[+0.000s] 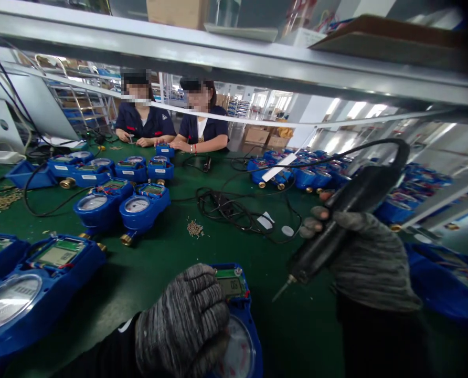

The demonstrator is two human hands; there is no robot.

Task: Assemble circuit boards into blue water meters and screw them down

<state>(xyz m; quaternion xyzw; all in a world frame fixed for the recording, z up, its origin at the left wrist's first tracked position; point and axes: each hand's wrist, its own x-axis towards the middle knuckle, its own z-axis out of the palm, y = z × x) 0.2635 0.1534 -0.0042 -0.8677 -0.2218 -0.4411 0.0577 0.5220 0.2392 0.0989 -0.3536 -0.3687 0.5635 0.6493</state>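
Note:
In a grey striped glove, my left hand [187, 315] lies over the left side of a blue water meter [256, 341], fingers bent against it. The meter's small display [233, 286] and part of its round dial show beside the glove; the thumb is partly hidden. My right hand [370, 254], in a similar glove with bare fingertips, is wrapped round a black electric screwdriver [324, 244]. Its thin bit [282, 292] points down and left, to the right of the meter and apart from it. A cable runs from the tool's upper end.
More blue meters [143, 205] stand at the left and back right of the green table [171, 273]. Small screws [195, 228] lie in a pile near a tangled black cable [222, 205]. Two people sit across the table. A metal shelf beam [234, 58] spans overhead.

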